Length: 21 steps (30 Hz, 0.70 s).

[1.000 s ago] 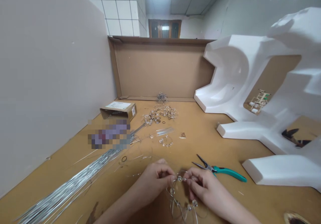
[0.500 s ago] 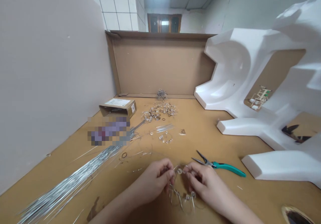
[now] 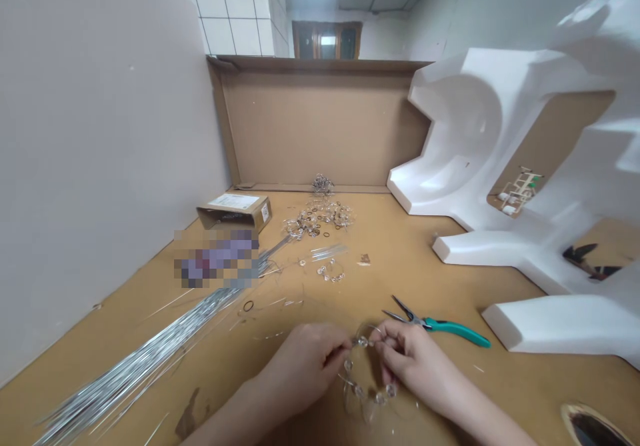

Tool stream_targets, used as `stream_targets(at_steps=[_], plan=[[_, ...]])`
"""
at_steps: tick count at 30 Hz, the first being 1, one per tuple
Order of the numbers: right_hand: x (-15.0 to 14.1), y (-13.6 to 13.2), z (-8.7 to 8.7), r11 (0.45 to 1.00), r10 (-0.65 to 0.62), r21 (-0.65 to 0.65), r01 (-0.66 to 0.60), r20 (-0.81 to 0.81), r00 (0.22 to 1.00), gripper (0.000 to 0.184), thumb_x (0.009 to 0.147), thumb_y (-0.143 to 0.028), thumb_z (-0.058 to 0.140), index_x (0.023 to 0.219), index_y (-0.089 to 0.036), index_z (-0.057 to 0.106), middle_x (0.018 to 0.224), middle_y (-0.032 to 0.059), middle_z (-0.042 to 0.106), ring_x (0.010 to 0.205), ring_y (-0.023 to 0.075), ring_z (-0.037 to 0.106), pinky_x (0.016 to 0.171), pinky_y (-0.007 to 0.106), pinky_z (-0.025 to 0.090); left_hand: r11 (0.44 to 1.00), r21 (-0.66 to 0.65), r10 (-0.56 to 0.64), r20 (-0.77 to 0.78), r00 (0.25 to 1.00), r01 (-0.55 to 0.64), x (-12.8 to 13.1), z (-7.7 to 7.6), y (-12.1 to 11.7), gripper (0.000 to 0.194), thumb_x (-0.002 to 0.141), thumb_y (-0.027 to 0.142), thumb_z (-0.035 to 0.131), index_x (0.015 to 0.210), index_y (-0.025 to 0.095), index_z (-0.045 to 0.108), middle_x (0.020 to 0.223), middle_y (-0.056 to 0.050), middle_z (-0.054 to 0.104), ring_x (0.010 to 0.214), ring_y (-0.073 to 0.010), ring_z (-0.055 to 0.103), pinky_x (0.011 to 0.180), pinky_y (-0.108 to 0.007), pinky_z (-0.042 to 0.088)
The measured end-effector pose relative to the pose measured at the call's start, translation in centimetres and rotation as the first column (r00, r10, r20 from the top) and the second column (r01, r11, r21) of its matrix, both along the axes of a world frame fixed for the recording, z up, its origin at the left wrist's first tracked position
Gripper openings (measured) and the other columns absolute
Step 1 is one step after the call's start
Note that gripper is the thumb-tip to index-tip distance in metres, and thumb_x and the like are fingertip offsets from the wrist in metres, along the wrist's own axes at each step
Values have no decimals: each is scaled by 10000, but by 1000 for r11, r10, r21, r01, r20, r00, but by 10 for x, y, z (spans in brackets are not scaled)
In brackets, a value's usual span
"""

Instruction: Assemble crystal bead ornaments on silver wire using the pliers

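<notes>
Between my hands hangs a thin wire ring strung with several clear beads (image 3: 359, 391). My left hand (image 3: 313, 356) is closed, its fingertips pinching the ring's wire at the upper left, next to a bead; the back of the hand hides part of the grip. On the opposite side, my right hand (image 3: 413, 359) pinches the wire between thumb and fingers, with lower beads dangling just under it. Teal-handled needle-nose pliers (image 3: 435, 325) lie with jaws apart just beyond my right hand, touched by neither hand.
A long bundle of metal wires (image 3: 165, 346) lies at left, near an open small cardboard box (image 3: 235, 211). Further back are a similar beaded ring (image 3: 331, 271), short clear rods (image 3: 329, 253) and a pile of beaded wire pieces (image 3: 317, 219). White foam packing (image 3: 550, 323) borders the right.
My left hand has rolled over so its back shows more and its fingers curl tighter. The beaded ring has turned and its loop looks rounder. My right hand stays nearly in place.
</notes>
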State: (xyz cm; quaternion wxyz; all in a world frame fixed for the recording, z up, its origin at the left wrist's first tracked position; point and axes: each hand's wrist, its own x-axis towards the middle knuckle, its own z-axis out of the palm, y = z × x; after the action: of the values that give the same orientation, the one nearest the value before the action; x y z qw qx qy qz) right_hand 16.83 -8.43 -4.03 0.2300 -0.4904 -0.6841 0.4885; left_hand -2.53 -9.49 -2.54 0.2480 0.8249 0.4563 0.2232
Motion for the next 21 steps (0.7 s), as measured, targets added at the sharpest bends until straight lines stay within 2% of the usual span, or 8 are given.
stream_targets(at_steps=[3, 6, 9, 12, 14, 18, 21], plan=[[1, 1, -2, 1000, -6, 1, 6, 8, 1000, 137, 792, -271, 409, 769, -181, 509, 488, -35, 582, 413, 101, 491, 469, 203, 392, 1000, -4, 14, -7, 1000, -14, 2, -3, -2, 204, 785, 186, 439, 681, 198, 614, 640, 11, 603, 584, -123, 496, 538, -214, 298], [1, 1, 0, 999, 2, 54, -5, 55, 998, 152, 801, -263, 402, 781, -177, 525, 506, -29, 589, 431, 100, 491, 472, 201, 381, 987, -144, 87, 117, 989, -69, 3, -4, -1, 175, 777, 223, 463, 663, 181, 588, 586, 22, 570, 539, -106, 463, 508, -204, 301], [0, -1, 7, 986, 17, 161, -35, 114, 993, 181, 825, -278, 387, 801, -186, 541, 544, -24, 601, 473, 105, 511, 501, 208, 378, 907, -419, 212, 357, 910, -47, 3, -4, 4, 171, 763, 307, 494, 679, 163, 532, 566, 27, 550, 481, -89, 454, 468, -194, 322], [-1, -3, 13, 967, 19, 247, -63, 176, 984, 212, 848, -301, 369, 801, -199, 548, 575, -19, 608, 508, 115, 527, 530, 221, 376, 803, -596, 309, 462, 831, 33, 1, -6, 9, 214, 737, 370, 523, 701, 165, 477, 579, 24, 549, 448, -86, 468, 410, -181, 292], [-1, -4, 15, 957, 20, 280, -79, 206, 978, 218, 855, -305, 365, 808, -204, 552, 579, -21, 605, 517, 118, 530, 542, 224, 372, 806, -591, 320, 462, 827, 18, 0, -7, 11, 198, 725, 349, 540, 694, 165, 475, 570, 35, 521, 460, -82, 454, 417, -180, 283], [-3, -7, 15, 944, 34, 310, -111, 244, 969, 219, 856, -303, 370, 785, -213, 556, 584, -23, 604, 529, 119, 527, 543, 220, 361, 914, -401, 268, 478, 836, -65, 1, -8, 11, 169, 687, 248, 583, 593, 160, 474, 626, 35, 449, 573, -92, 426, 544, -205, 342], [-3, -8, 15, 959, 59, 261, -113, 206, 977, 220, 860, -297, 363, 768, -211, 543, 570, -28, 604, 519, 115, 519, 540, 211, 364, 931, -362, 212, 614, 760, 34, 3, -9, 10, 205, 686, 255, 601, 580, 162, 452, 740, 3, 485, 685, -116, 459, 640, -225, 368]])
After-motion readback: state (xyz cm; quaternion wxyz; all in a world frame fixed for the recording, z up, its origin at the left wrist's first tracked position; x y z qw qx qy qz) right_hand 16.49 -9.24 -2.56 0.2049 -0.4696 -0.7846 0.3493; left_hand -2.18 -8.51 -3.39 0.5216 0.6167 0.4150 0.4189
